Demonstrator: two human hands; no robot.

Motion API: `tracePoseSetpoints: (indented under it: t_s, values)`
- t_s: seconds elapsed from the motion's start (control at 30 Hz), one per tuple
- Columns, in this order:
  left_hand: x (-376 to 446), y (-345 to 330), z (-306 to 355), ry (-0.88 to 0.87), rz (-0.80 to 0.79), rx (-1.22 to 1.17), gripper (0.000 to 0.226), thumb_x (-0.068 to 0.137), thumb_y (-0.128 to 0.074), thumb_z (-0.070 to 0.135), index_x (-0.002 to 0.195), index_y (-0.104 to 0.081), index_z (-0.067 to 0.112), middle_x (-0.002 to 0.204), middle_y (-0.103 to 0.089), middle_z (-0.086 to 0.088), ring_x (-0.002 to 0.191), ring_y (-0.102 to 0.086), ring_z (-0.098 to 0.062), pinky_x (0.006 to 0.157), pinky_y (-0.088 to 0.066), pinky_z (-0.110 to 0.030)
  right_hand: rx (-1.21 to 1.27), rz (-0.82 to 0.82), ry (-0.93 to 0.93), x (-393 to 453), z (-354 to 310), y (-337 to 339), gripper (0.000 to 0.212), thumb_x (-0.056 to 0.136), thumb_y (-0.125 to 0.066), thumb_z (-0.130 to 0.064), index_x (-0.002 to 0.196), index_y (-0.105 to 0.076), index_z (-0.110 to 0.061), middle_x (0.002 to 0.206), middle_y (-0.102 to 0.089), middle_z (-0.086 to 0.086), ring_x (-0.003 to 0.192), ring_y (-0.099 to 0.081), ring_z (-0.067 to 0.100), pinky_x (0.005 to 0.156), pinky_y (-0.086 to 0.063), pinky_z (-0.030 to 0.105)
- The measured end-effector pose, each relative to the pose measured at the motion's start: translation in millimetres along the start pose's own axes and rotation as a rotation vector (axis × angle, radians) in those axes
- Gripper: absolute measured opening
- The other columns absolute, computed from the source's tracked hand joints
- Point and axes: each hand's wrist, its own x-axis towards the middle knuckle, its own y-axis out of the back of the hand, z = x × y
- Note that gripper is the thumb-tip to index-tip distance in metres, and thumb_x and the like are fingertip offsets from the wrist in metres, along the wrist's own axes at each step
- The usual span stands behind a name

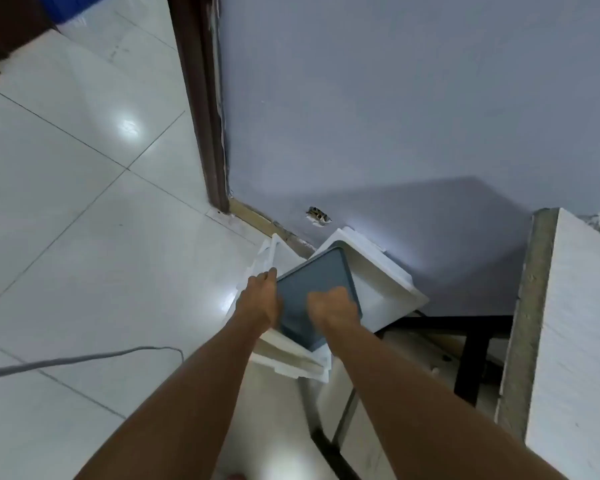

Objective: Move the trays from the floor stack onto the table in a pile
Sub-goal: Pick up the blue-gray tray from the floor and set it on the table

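down low, both hands, left (261,296) and right (333,306), curled around grey tray (312,275) edges

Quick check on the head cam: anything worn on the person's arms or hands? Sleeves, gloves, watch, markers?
Nothing visible. Both forearms are bare from the bottom edge of the frame down to the wrists, with no sleeves in view. The left hand and right hand are bare too: no gloves, watch, rings, bands or tracking markers that the picture shows.

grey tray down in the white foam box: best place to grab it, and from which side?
Grip the grey tray by its two opposite raised rims, coming from above, one hand per side. It lies tilted in the white foam box, rims exposed. Both hands, left and right, already grip it so.
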Motion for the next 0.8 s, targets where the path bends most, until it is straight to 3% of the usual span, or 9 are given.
tracePoseSetpoints:
  t_s: [0.1,0.23,0.33,0.43,0.5,0.57,0.63,0.73,0.8]
  values:
    - [17.3,-9.2,-3.3,0.02,-0.004,0.008,0.036,0.093,-0.045,0.024,0.127,-0.044,0.011,0.125,-0.054,-0.014,0.118,-0.049,-0.031,0.094,-0.045,-0.044,0.014,0.004,-0.002,17.4,12.5,-8.7,0.04,0.091,-0.049,-0.024,0.123,-0.055,-0.001,0.126,-0.058,0.018,0.115,-0.056,0.035,0.097,-0.046,0.039]
    - [20.5,-15.1,-5.3,0.002,-0.005,0.112,0.025,0.094,-0.048,0.02,0.116,-0.05,0.009,0.12,-0.056,-0.014,0.113,-0.054,-0.031,0.094,-0.049,-0.042,0.057,-0.044,-0.035,14.6,23.1,-11.7,0.034,0.092,-0.046,-0.018,0.121,-0.054,-0.004,0.127,-0.057,0.016,0.098,-0.053,0.028,0.086,-0.044,0.033]
    - [4.4,-6.2,1.2,-0.157,0.032,0.127,0.018,0.093,-0.045,0.016,0.105,-0.052,0.004,0.112,-0.057,-0.018,0.105,-0.057,-0.036,0.085,-0.048,-0.044,0.097,-0.03,-0.072,1.0,27.1,-2.5,0.037,0.091,-0.046,-0.021,0.125,-0.053,-0.006,0.129,-0.057,0.017,0.113,-0.057,0.034,0.092,-0.047,0.034]
    - [-25.6,9.1,14.5,-0.207,0.1,0.021,0.018,0.096,-0.046,0.019,0.099,-0.056,0.005,0.104,-0.061,-0.016,0.093,-0.061,-0.033,0.081,-0.051,-0.04,0.147,-0.071,-0.109,-26.8,32.2,3.4,0.038,0.087,-0.046,-0.02,0.121,-0.054,-0.006,0.119,-0.06,0.016,0.105,-0.059,0.033,0.086,-0.052,0.037]
    - [-46.9,28.3,22.5,-0.145,0.135,-0.07,0.024,0.098,-0.044,0.021,0.102,-0.058,0.003,0.099,-0.06,-0.012,0.089,-0.061,-0.029,0.078,-0.049,-0.034,0.193,-0.099,-0.101,-44.8,34.8,9.0,0.04,0.083,-0.046,-0.02,0.118,-0.057,-0.005,0.112,-0.061,0.014,0.096,-0.058,0.03,0.079,-0.051,0.035]
    - [-70.7,52.6,24.3,-0.038,0.136,-0.213,0.027,0.098,-0.043,0.019,0.101,-0.06,-0.001,0.097,-0.063,-0.015,0.086,-0.062,-0.03,0.074,-0.048,-0.033,0.221,-0.097,-0.096,-61.0,37.7,13.2,0.042,0.082,-0.048,-0.025,0.119,-0.058,-0.007,0.114,-0.061,0.013,0.101,-0.058,0.032,0.088,-0.053,0.039]
    - [-95.5,76.9,21.0,0.067,0.102,-0.389,0.023,0.096,-0.045,0.016,0.092,-0.062,0.0,0.096,-0.068,-0.019,0.079,-0.068,-0.033,0.075,-0.056,-0.036,0.246,-0.103,-0.093,-79.1,36.3,19.7,0.047,0.079,-0.05,-0.031,0.119,-0.058,-0.008,0.12,-0.061,0.016,0.112,-0.058,0.037,0.096,-0.052,0.048]
    - [-137.6,117.4,25.2,0.224,-0.014,-0.661,0.028,0.094,-0.05,0.012,0.067,-0.05,0.007,0.088,-0.065,-0.015,0.061,-0.07,-0.026,0.076,-0.061,-0.041,0.29,-0.134,-0.082,-115.9,30.8,39.4,0.05,0.074,-0.05,-0.029,0.115,-0.06,-0.004,0.114,-0.062,0.017,0.112,-0.059,0.04,0.095,-0.053,0.05]
    - [-170.6,143.6,33.6,0.284,-0.067,-0.768,0.027,0.092,-0.053,0.005,0.065,-0.049,0.006,0.079,-0.059,-0.013,0.054,-0.066,-0.017,0.065,-0.063,-0.03,0.304,-0.15,-0.074,-151.4,25.3,60.8,0.042,0.079,-0.049,-0.025,0.115,-0.056,-0.005,0.116,-0.06,0.017,0.111,-0.059,0.038,0.092,-0.055,0.05]
